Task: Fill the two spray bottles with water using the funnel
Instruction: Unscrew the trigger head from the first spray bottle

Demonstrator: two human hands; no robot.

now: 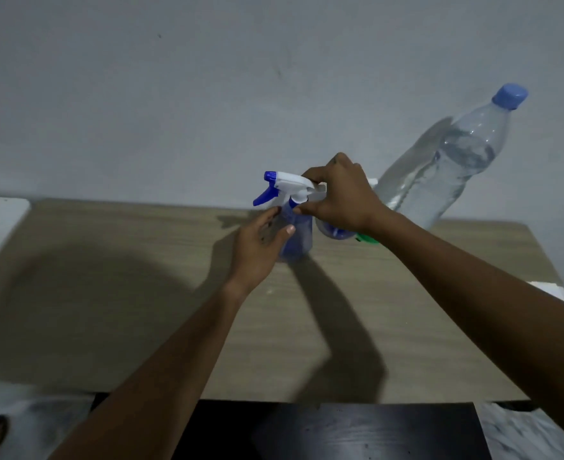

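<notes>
Evidently I'm early on: the water bottle [453,161] stands capped at the counter's [108,293] far right. My left hand [260,247] wraps the blue spray bottle [295,240] mid-counter; my right hand [340,194] pinches its trigger head [287,185]. The second sprayer [335,233] and green funnel [368,240] wait behind, mostly hidden.

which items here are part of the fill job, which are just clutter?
Part of the job:
- spray bottle, held by left hand
- its trigger head, gripped by right hand
- second spray bottle, mostly hidden behind the right hand
- water bottle, cap on
- green item, possibly the funnel; mostly hidden

Lying about:
- white object at the table's right edge, unclear
</notes>
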